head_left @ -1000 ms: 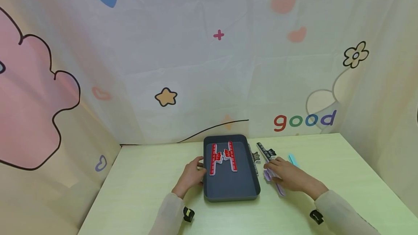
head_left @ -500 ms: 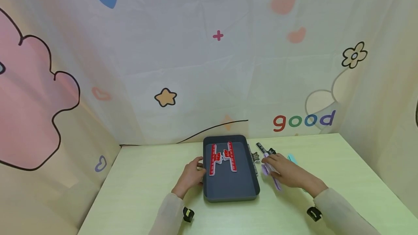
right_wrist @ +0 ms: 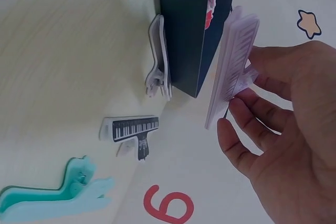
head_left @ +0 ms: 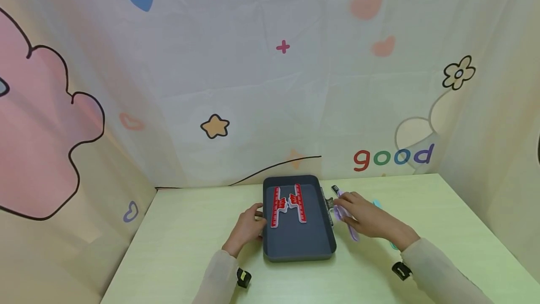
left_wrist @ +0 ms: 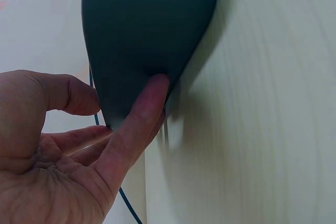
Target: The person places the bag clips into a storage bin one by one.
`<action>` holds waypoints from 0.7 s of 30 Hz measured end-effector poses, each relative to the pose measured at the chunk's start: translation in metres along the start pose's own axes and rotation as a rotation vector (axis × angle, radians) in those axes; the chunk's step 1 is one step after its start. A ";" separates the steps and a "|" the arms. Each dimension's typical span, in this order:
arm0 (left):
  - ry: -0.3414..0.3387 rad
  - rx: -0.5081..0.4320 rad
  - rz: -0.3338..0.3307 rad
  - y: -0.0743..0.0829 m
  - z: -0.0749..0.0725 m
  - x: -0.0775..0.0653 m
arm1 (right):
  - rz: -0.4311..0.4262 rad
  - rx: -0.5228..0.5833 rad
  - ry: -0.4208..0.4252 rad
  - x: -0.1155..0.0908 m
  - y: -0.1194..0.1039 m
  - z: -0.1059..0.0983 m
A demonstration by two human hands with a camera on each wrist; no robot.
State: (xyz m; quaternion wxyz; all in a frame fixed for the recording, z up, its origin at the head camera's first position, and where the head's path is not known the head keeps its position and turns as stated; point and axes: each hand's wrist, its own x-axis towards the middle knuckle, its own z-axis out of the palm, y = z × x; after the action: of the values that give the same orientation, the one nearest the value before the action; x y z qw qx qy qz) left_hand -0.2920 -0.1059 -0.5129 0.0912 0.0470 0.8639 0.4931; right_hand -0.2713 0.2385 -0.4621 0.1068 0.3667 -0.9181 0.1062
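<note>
A pale fabric backdrop printed with cartoon motifs (head_left: 253, 69) rises at 12 o'clock, behind a light yellow-green wood-grain table (head_left: 190, 247). On the table lies a dark grey rectangular tray with low walls (head_left: 299, 243), taken here as the centre of the dial in the head view. At 9 o'clock the left hand (head_left: 244, 226) touches the tray's outer wall, its fingers fairly straight and parted; how firmly the thumb bears on the rim cannot be told. At 3 o'clock the right hand (head_left: 364, 215) pinches, between thumb and fingers, a long pale-purple plastic clip (right_wrist: 233, 66), just beside the tray; whether clip and tray touch cannot be told. Also at 3 o'clock, farther out, lies a long turquoise plastic clip (right_wrist: 60, 203), partly hidden by the right hand in the head view. Inside the tray, handles facing, are a red-and-white piano-key clip (head_left: 275, 208) at 10 o'clock and its red-and-white twin (head_left: 299, 205) near 12. Outside, between 2 and 3 o'clock, a speckled dark-and-white clip (head_left: 330, 204) lies alongside the wall; at 2, a black-and-white piano-key clip (right_wrist: 136, 129) is largely covered in the head view.
</note>
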 end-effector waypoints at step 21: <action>-0.010 -0.020 0.015 -0.004 0.000 0.002 | 0.043 -0.009 -0.025 0.024 -0.012 -0.015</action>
State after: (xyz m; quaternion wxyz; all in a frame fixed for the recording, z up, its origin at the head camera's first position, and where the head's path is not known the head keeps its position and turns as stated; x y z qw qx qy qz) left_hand -0.2939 -0.1075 -0.5172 0.0925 0.0550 0.8581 0.5021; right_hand -0.2780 0.2184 -0.4395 0.0944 0.3475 -0.9275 0.0999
